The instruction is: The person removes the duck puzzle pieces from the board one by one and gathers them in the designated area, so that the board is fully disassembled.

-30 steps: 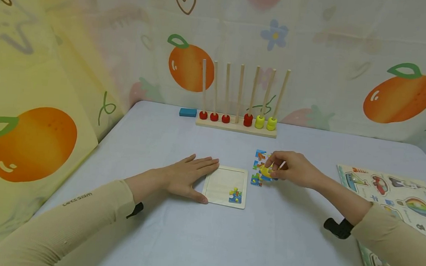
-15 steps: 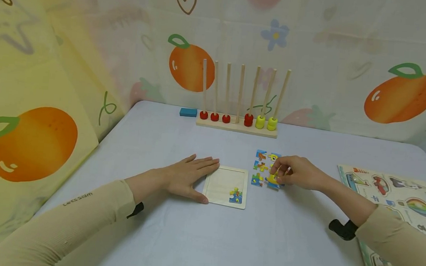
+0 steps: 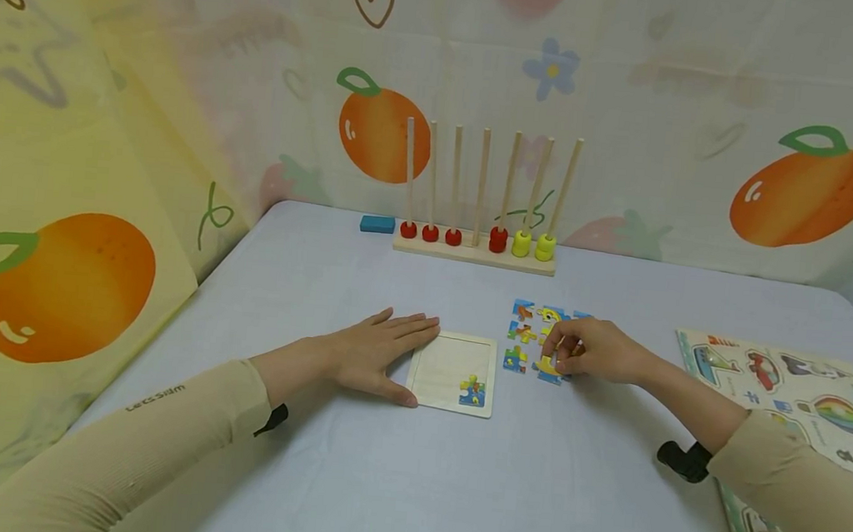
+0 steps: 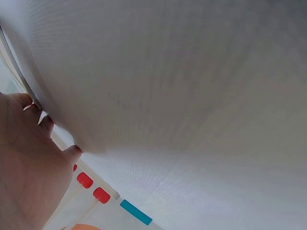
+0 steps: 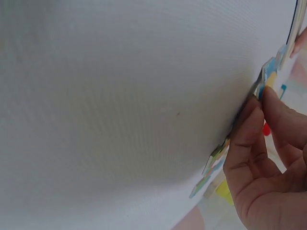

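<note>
In the head view my left hand point(image 3: 377, 358) lies with fingers spread at the left edge of a square wooden puzzle tray point(image 3: 429, 368). One blue-and-yellow puzzle piece point(image 3: 472, 392) sits in the tray's near right corner. To the right of the tray, my right hand point(image 3: 600, 352) pinches the edge of a yellow-and-blue puzzle piece point(image 3: 547, 369) close on the table. The right wrist view shows thumb and forefinger at that piece's edge. Other loose puzzle pieces point(image 3: 515, 358) lie in rows beside it; my right hand partly hides those farther right.
At the back stands a wooden bead rack point(image 3: 472, 255) with red and yellow beads on upright pegs. A blue block point(image 3: 377, 224) lies at its left end. On the right, under my right forearm, is a large picture board point(image 3: 786, 374). A printed curtain rises behind the table.
My right hand has moved slightly right and lowered the puzzle piece from over the group to the table, in the near row. My left hand has stayed at the tray.
</note>
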Motion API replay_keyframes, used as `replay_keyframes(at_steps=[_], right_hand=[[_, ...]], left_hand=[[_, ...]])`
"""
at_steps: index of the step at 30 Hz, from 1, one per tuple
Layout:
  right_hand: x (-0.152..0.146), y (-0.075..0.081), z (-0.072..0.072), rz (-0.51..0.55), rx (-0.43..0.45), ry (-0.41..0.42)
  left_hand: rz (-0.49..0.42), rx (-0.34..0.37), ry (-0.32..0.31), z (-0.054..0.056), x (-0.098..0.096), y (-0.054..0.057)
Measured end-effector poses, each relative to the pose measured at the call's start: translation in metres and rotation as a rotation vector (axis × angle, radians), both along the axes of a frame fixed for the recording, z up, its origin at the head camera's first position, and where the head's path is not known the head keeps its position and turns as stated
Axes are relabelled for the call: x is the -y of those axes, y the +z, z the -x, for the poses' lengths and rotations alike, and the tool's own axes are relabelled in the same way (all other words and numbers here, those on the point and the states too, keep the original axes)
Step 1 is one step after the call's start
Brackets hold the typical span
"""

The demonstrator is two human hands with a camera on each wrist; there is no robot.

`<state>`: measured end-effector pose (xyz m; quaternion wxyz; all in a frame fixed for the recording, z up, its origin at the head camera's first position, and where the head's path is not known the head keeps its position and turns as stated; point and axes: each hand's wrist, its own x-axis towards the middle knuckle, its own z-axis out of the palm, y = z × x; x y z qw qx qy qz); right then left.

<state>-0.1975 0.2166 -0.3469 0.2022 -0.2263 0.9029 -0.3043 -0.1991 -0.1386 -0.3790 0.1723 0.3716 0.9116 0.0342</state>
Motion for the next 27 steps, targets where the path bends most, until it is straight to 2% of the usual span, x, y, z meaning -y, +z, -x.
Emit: replay_keyframes(at_steps=[11, 27], right_hand=[[0.0019, -0.0041, 0.002, -0.033, -0.02, -0.043], [0.0029, -0.0044, 0.002, -0.048, -0.026, -0.059]], left_hand=[[0.0, 0.002, 0.003, 0.0004, -0.0004, -0.0005], [0.0, -0.002, 0.0, 0.0007, -0.0013, 0.0]])
